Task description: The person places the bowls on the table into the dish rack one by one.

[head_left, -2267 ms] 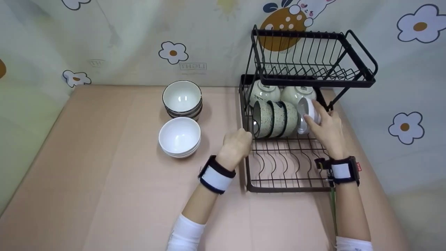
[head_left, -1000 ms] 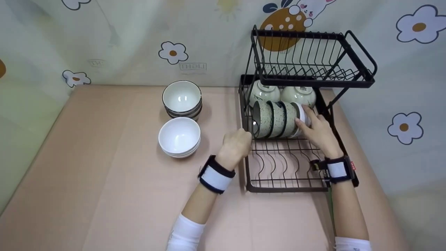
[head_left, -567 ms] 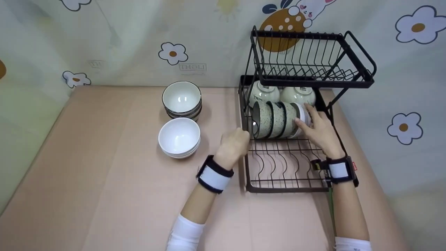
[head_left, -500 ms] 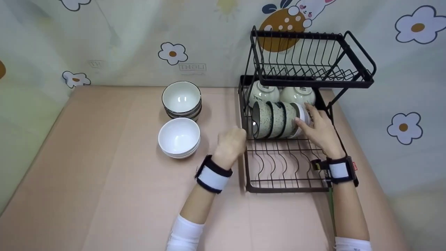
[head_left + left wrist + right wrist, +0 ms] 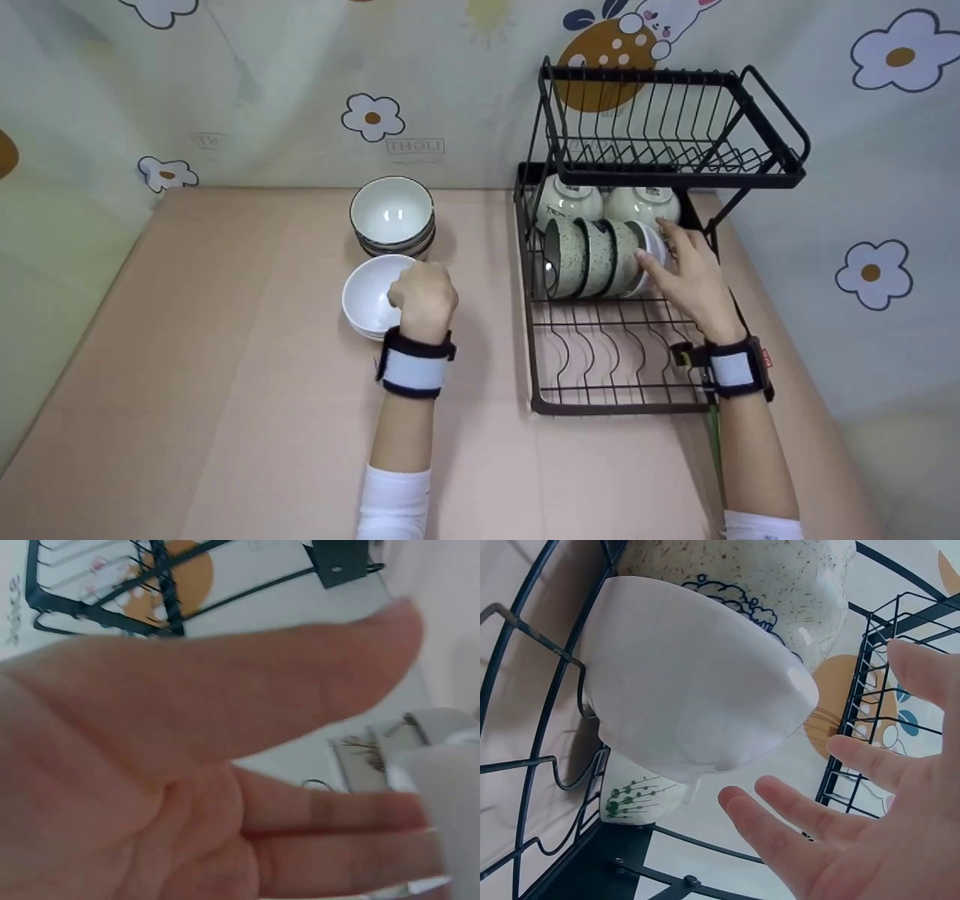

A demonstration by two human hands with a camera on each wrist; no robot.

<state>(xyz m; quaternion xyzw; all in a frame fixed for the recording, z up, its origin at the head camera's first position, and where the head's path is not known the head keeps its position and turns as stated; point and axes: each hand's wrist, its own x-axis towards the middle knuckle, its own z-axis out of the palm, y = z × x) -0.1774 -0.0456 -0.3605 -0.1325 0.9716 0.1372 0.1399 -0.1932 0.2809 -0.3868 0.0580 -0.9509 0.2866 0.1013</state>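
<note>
A white bowl (image 5: 651, 255) stands on its side in the lower tier of the black dish rack (image 5: 622, 409), at the right end of a row of green-speckled bowls (image 5: 581, 259). My right hand (image 5: 694, 281) is beside it, and the right wrist view shows its spread fingers apart from the smooth white bowl (image 5: 697, 682). My left hand (image 5: 426, 292) is over the right side of a stack of white bowls (image 5: 369, 296) on the table. In the left wrist view its thumb and fingers are stretched out, fingertips right at a white bowl (image 5: 450, 795).
Behind the white stack stands a stack of dark-rimmed bowls (image 5: 391, 210). Two upside-down patterned bowls (image 5: 568, 201) sit at the back of the lower tier. The rack's upper tier (image 5: 675, 180) overhangs them. A patterned cloth wall (image 5: 262, 97) borders the table.
My right hand first moved the white bowl left against the speckled row, then loosened its fingers. My left hand has left the rack's left edge and moved left to the white stack.
</note>
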